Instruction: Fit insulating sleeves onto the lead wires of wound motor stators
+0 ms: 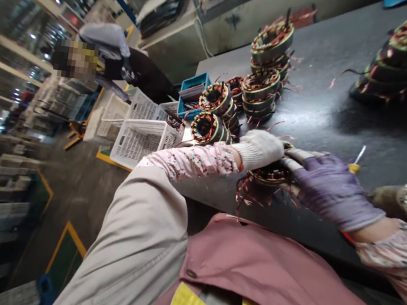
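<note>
The white-gloved left hand [259, 150] and purple-gloved right hand [334, 191] both clench one copper-wound stator [270, 176], beside about four stator stacks [261, 87] on the worktop [305, 126].

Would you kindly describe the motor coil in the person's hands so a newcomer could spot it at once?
On the dark workbench, find the white-gloved left hand and purple-gloved right hand. The motor coil between them, trailing red wires, is the only one held; other coils stand stacked nearby.
</note>
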The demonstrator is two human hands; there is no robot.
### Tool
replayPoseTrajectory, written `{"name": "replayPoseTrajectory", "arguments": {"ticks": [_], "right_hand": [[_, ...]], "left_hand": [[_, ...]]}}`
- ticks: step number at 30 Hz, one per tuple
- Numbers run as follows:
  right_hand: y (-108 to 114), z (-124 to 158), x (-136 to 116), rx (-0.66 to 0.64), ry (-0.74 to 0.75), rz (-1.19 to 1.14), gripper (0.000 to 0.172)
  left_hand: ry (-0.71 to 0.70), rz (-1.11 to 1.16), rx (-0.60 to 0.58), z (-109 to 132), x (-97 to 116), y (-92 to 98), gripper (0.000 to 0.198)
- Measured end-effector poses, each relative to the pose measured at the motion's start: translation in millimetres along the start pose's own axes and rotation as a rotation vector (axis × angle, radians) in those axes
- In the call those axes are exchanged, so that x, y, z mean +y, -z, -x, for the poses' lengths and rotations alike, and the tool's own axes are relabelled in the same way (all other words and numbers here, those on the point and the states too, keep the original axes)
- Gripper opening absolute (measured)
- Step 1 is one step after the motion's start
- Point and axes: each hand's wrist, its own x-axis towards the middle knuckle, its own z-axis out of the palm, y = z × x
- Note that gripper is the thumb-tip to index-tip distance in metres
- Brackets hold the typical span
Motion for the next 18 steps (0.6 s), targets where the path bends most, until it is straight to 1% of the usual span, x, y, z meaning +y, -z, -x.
{"name": "replayPoseTrajectory", "arguments": {"ticks": [1, 2, 4, 5, 6, 7, 9, 10, 12, 13, 16, 18], "right_hand": [[-0.5, -0.3, 0.1, -0.001, -0.013, -0.033, 0.046], [-1.4, -0.6, 0.6, -0.008, -0.03, -0.072, 0.044], [-4.7, -1.0, 2.6, -0.045, -0.069, -0.166, 0.037], [-6.7, -0.9, 3.8, -0.068, -0.095, -0.213, 0.034], [-8.6, -0.6, 4.9, -0.083, -0.117, -0.249, 0.034], [-10.2, -0.1, 5.7, -0.091, -0.129, -0.273, 0.034], [-11.9, 1.6, 6.2, -0.071, -0.122, -0.282, 0.036], [-12.1, 2.5, 5.9, -0.046, -0.113, -0.274, 0.037], [-12.1, 4.1, 5.0, 0.007, -0.091, -0.263, 0.039], [-12.1, 4.6, 4.4, 0.037, -0.085, -0.261, 0.039], [-11.6, 4.5, 3.5, 0.119, -0.042, -0.251, 0.04], [-11.0, 3.7, 3.3, 0.153, -0.027, -0.242, 0.038]], "left_hand": [[-0.021, 0.036, -0.037, 1.1, 0.5, 1.3, 0.033], [-0.085, 0.081, -0.073, 3.0, 0.3, 2.0, 0.029], [-0.282, 0.248, -0.137, 8.5, -1.6, 1.8, 0.022], [-0.396, 0.362, -0.156, 11.3, -3.8, 0.8, 0.024], [-0.48, 0.477, -0.149, 13.6, -6.9, -0.8, 0.028], [-0.514, 0.568, -0.121, 15.2, -11.2, -2.9, 0.03], [-0.438, 0.669, -0.037, 15.9, -21.5, -8.5, 0.03], [-0.36, 0.65, -0.019, 14.8, -26.3, -11.8, 0.027], [-0.304, 0.583, -0.062, 10.0, -31.8, -19.1, 0.019], [-0.298, 0.578, -0.094, 6.3, -32.0, -22.6, 0.017], [-0.319, 0.674, -0.198, -7.4, -27.3, -29.2, 0.022], [-0.342, 0.721, -0.299, -15.9, -25.0, -29.2, 0.022]]}}
